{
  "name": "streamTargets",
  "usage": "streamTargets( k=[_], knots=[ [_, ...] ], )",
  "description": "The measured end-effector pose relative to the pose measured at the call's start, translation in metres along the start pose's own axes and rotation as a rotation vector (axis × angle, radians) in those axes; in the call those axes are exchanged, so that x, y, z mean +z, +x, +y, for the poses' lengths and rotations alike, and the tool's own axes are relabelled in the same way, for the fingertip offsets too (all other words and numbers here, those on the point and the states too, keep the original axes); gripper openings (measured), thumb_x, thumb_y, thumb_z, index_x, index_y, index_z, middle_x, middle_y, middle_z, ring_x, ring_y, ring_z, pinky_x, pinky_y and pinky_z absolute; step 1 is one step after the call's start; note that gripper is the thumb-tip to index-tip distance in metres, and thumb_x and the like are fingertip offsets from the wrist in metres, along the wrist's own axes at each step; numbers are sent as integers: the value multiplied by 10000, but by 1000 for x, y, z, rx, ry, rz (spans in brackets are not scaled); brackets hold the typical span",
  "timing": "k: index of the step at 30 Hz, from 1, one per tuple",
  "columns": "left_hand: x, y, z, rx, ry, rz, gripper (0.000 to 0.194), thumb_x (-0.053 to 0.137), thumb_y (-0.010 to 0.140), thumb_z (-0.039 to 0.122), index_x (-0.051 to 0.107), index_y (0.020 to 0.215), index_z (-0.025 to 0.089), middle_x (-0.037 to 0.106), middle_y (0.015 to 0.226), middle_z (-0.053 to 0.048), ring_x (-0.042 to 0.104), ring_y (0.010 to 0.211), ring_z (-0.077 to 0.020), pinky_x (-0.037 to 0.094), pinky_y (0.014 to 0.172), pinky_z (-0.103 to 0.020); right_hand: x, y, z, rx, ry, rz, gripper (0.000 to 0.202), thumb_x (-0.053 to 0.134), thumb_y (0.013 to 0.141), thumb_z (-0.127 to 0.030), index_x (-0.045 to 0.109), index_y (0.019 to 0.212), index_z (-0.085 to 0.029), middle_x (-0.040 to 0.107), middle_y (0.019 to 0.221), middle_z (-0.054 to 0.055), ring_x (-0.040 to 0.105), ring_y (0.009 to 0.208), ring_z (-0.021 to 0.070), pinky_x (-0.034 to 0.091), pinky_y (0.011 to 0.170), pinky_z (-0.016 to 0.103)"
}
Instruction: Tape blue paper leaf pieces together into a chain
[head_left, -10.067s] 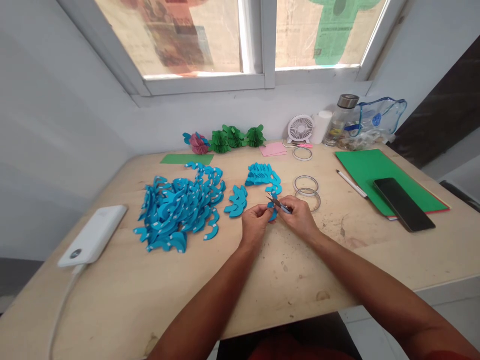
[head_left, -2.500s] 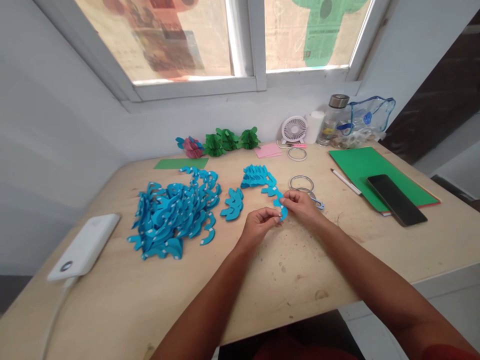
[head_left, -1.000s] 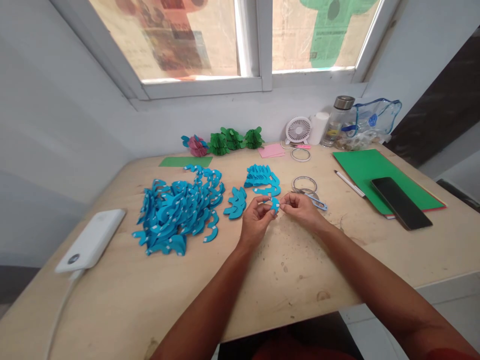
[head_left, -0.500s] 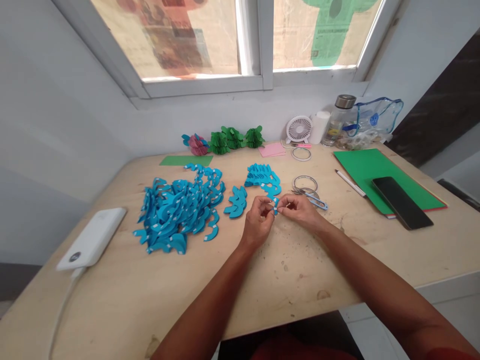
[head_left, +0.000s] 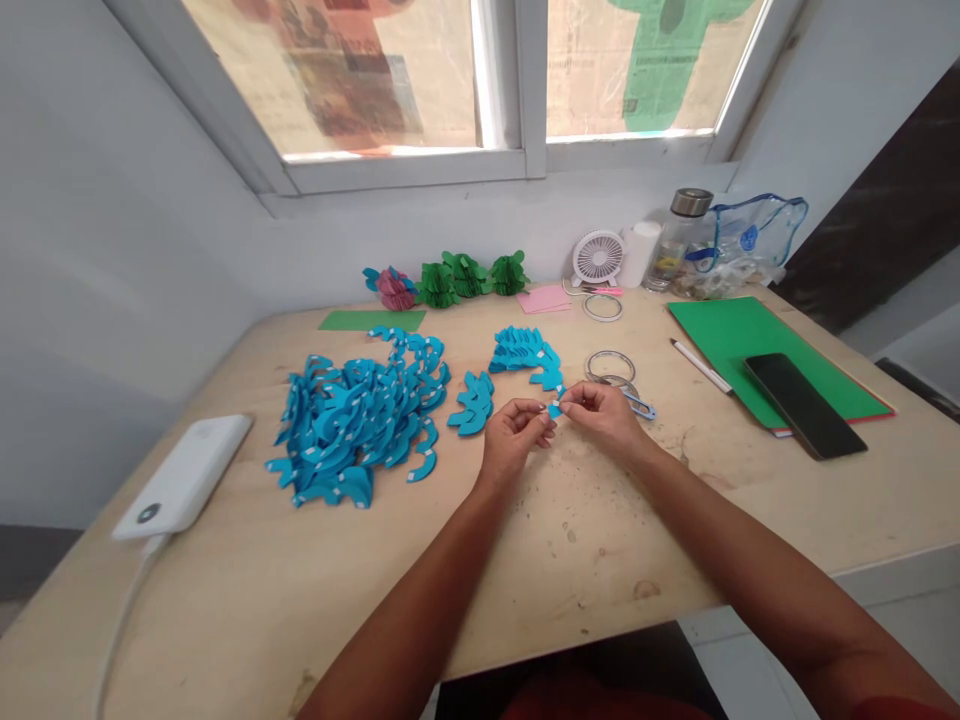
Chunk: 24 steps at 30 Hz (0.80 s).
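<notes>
Between my hands is a small curved blue paper piece (head_left: pixel 555 410) with a white patch on it. My right hand (head_left: pixel 606 415) is closed, pinching the piece's right side. My left hand (head_left: pixel 514 437) is closed at its left side, thumb and fingertips pressed together; what lies between them is too small to make out. Just beyond my hands, a chain of folded blue paper pieces (head_left: pixel 525 350) curves down toward the held piece. To the left lie a small stack of blue scalloped pieces (head_left: pixel 472 405) and a large heap of blue paper arcs (head_left: pixel 352 420) with white squares.
A utility knife (head_left: pixel 641 405) and tape rings (head_left: pixel 610 367) lie beside my right hand. Farther right, a black phone (head_left: pixel 804 405) rests on green sheets (head_left: pixel 720 330), near a white pen (head_left: pixel 700 366). A power bank (head_left: pixel 184 477) sits at left; paper figures (head_left: pixel 465 277), a fan (head_left: pixel 598 258) and a bottle (head_left: pixel 670 245) stand behind.
My left fingers have shifted slightly down and away from the blue piece. My right hand has moved a little right with it, and the chain's near end shows differently.
</notes>
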<state>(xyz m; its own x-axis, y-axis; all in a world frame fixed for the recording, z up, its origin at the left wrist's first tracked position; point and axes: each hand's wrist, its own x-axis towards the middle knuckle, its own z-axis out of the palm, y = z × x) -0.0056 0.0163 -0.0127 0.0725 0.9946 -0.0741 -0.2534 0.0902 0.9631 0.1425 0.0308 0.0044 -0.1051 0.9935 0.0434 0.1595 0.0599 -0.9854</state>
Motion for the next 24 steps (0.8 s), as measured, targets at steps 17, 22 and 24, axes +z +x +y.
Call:
streamTargets(
  k=[17, 22, 24],
  knots=[
    [-2, 3, -2, 140, 22, 105, 261, 689, 617, 211, 533, 823, 173, 638, 672, 2, 620, 610, -134, 499, 594, -266, 2, -1, 2, -15, -118, -62, 142, 597, 685, -295, 603, 690, -153, 558, 619, -8, 433, 501, 78, 323, 452, 198],
    [-1, 1, -2, 189, 68, 64, 235, 662, 645, 181, 532, 841, 180, 622, 673, 10, 602, 621, -116, 497, 620, -251, 2, -1, 0, -81, -175, -74, 107, 576, 698, -259, 598, 674, -157, 572, 678, 9, 471, 560, 95, 357, 499, 212],
    [-1, 1, -2, 188, 77, 57, 235, 662, 646, 183, 530, 841, 180, 622, 674, 9, 602, 618, -117, 495, 622, -253, 2, -2, -1, -111, -188, -74, 91, 570, 700, -242, 596, 666, -161, 579, 703, 17, 503, 609, 110, 380, 533, 221]
  ],
)
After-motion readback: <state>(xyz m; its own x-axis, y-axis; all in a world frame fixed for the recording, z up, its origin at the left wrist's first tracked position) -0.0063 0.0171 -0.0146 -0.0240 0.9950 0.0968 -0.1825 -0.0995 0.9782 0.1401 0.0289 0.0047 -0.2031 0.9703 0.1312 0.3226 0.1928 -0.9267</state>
